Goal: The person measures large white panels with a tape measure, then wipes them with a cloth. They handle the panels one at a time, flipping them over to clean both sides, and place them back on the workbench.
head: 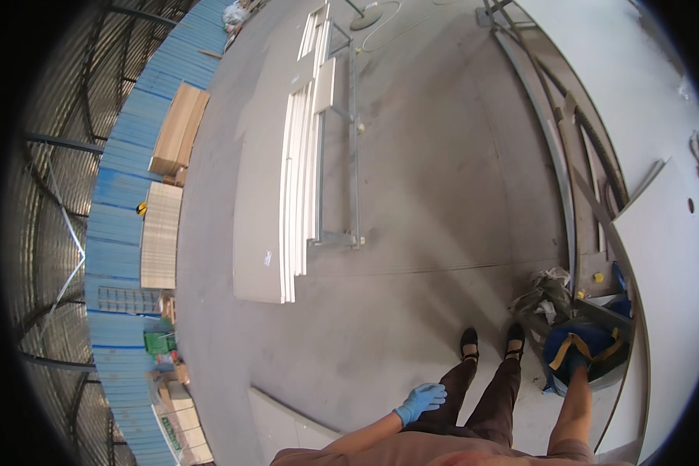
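My left hand, in a light blue glove, hangs in front of my left thigh with its fingers loosely bent and nothing seen in it. My right arm reaches down to a blue bag with yellow straps at my right side. Only the gloved wrist part of my right hand shows at the bag's mouth; its fingers are hidden. A crumpled grey plastic sheet lies just beyond the bag. To the right runs a large white panel surface, with a round hole in one board.
White boards lie stacked on a wheeled metal frame ahead to the left. Metal bars run along the right. A pale panel lies low at left. Wooden board stacks stand by the blue wall.
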A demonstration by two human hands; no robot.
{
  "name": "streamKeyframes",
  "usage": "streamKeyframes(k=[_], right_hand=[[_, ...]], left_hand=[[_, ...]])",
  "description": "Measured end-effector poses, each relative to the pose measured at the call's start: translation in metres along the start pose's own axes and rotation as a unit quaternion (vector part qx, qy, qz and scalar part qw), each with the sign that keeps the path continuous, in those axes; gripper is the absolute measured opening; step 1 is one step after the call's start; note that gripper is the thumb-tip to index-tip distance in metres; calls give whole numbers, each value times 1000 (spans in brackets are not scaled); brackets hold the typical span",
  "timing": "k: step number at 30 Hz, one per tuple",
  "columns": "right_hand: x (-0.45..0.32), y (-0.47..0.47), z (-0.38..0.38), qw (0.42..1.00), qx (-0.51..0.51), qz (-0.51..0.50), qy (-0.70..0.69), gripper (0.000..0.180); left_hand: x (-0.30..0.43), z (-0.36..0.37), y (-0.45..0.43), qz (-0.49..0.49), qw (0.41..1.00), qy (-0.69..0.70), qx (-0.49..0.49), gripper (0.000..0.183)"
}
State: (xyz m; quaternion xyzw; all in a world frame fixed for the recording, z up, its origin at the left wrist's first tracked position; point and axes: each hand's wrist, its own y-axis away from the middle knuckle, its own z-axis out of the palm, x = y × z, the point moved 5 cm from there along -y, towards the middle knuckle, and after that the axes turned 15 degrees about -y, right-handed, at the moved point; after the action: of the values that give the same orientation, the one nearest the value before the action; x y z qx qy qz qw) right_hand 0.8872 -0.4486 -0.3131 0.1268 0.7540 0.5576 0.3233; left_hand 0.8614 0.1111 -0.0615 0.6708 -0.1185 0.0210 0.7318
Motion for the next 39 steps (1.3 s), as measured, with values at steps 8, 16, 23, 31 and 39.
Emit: streamKeyframes(k=[8, 16, 23, 31, 39], right_hand=[[-3, 34, 28, 978, -19, 36, -204, 50], [-2, 52, 45, 938, -10, 75, -337, 45], [-29, 113, 70, 910, -96, -107, -390, 20], [-50, 199, 73, 812, 134, -9, -568, 18], [-121, 303, 103, 726, 19, -124, -676, 20]], left_hand=[[64, -50, 32, 63, 997, -38, 23, 47], [149, -80, 42, 96, 987, -123, 46, 37], [259, -51, 0, 146, 978, -145, -39, 35], [413, 8, -5, 161, 953, -251, -44, 37], [553, 155, -27, 104, 895, -385, -200, 44]])
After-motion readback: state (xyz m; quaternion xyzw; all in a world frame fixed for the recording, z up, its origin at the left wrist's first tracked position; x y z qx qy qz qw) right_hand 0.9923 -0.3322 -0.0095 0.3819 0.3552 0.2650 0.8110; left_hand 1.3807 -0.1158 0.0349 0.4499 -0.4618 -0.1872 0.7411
